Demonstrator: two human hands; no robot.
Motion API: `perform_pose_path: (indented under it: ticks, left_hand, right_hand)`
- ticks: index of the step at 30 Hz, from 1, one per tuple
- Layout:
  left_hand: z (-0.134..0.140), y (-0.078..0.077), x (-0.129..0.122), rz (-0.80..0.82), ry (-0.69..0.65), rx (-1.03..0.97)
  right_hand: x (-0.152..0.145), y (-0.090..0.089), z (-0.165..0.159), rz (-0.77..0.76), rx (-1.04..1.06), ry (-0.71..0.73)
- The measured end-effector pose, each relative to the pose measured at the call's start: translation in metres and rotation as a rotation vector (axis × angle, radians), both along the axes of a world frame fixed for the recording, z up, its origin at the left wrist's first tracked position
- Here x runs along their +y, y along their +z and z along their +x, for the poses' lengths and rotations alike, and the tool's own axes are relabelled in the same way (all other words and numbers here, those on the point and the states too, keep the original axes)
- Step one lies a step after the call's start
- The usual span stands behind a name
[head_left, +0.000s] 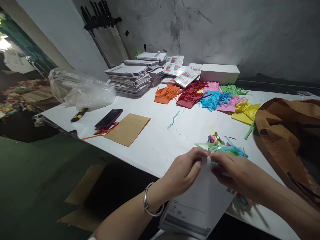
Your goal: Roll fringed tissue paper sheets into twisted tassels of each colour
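Observation:
My left hand (186,170) and my right hand (232,168) meet fingertip to fingertip near the table's front edge, both closed in a pinch. Between them shows a small orange paper strip (208,154), mostly hidden by the fingers. Directly below my hands is a white printed packet (191,208), which slants down past the table edge. Whether any finger grips the packet, I cannot tell. Just beyond my fingers lies a loose heap of coloured paper strips (230,150) in blue, green and red, some of it behind my right hand.
Fringed tissue bundles (191,95) in several colours lie along the back, beside stacked white packets (128,78) and a white box (220,73). A brown bag (275,133) stands right. Leftward are a kraft envelope (128,129), a phone (109,119), a cutter (79,114) and a plastic bag (82,90).

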State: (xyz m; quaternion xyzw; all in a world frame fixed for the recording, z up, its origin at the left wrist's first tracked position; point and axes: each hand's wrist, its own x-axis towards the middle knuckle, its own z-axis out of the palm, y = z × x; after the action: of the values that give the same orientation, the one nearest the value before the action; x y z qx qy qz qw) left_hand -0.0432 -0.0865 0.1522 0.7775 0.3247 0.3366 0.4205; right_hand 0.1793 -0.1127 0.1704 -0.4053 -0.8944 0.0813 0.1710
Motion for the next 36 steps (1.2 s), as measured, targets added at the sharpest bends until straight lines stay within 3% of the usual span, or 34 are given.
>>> perform_pose_path:
  ticks: [4,11,16,19,24,36]
  left_hand:
    - [0.000,-0.001,0.001,0.005,0.003,0.003]
    - [0.003,-0.002,0.001,-0.003,0.001,-0.016]
    - [0.002,0.000,0.002,0.004,-0.006,0.005]
    - [0.001,0.003,0.002,0.016,-0.018,-0.009]
    - [0.001,0.007,0.004,0.028,-0.056,0.012]
    - [0.001,0.012,0.005,0.016,-0.106,0.044]
  right_hand:
    - [-0.002,0.001,0.001,-0.064,-0.028,-0.037]
    - [-0.001,-0.006,-0.001,0.095,-0.085,-0.016]
    - [-0.001,-0.006,0.004,-0.095,0.038,-0.040]
    - [-0.002,-0.007,0.006,-0.123,0.122,-0.075]
    - [-0.005,-0.009,0.006,-0.097,0.233,-0.110]
    - [-0.005,-0.011,0.008,0.040,0.157,-0.097]
